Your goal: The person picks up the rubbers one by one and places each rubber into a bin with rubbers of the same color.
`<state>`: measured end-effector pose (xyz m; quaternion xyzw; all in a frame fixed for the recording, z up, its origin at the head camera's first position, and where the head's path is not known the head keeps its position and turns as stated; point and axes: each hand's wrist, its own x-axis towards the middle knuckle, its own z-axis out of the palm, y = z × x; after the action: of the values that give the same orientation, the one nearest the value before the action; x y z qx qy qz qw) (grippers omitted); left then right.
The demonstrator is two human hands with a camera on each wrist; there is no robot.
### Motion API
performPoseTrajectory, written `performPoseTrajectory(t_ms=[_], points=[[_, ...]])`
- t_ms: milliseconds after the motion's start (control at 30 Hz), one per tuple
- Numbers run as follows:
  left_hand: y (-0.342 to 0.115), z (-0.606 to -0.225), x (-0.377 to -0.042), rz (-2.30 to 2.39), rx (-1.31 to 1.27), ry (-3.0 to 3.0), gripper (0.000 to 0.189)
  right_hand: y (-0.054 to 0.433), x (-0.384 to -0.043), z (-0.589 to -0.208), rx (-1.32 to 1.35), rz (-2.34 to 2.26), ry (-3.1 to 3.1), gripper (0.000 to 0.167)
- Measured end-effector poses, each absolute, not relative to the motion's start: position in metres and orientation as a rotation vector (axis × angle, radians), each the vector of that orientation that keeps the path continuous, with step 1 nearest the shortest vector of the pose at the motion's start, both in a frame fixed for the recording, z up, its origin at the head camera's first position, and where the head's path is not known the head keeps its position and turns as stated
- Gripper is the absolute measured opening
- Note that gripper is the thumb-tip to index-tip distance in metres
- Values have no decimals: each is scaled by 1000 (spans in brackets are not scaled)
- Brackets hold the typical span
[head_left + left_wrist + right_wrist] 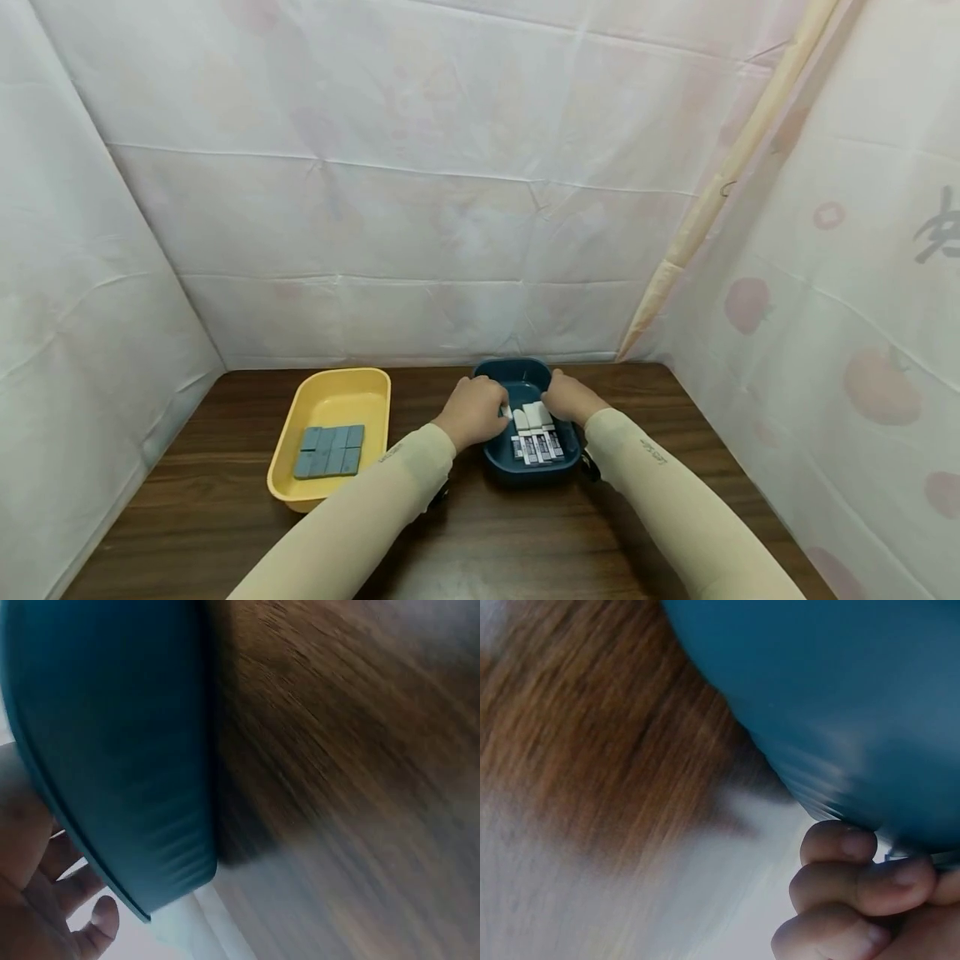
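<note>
A dark blue plastic tray [517,477] stands on the table and holds several white erasers [542,447], some in dark printed sleeves. My left hand [472,410] reaches over its left rim; a white eraser [507,412] shows at the fingertips. The left wrist view shows loosely bent fingers [105,915] beyond the rim. Across the tray, my right hand [573,397] is at the right rim, close beside the erasers. Its fingers [832,881] are curled at the tray edge in the right wrist view. Whether they hold anything is hidden.
A yellow tray [279,467] with several grey-blue rectangular blocks [330,451] stands to the left, partly behind the left sleeve. The wooden table [517,542] ends at a pale sheet [420,250] at the back, with more sheeting at both sides.
</note>
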<state>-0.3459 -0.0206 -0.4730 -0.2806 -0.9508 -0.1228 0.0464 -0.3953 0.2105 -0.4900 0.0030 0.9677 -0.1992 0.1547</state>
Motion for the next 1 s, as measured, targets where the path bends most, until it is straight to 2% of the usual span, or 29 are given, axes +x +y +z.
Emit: performPoseTrajectory(t_ms=[167, 433, 700, 1000], points=[[-9, -476, -349, -187, -887, -2933, 39, 208, -397, -490, -2, -544, 2778, 77], [7, -481, -349, -5, -865, -3009, 21, 207, -397, -489, -7, -538, 2776, 79], [8, -476, -341, 21, -865, -3079, 20, 205, -397, -490, -4, -552, 2777, 77], [6, -466, -330, -154, -923, -3164, 18, 207, -394, -490, -18, -546, 2778, 79]])
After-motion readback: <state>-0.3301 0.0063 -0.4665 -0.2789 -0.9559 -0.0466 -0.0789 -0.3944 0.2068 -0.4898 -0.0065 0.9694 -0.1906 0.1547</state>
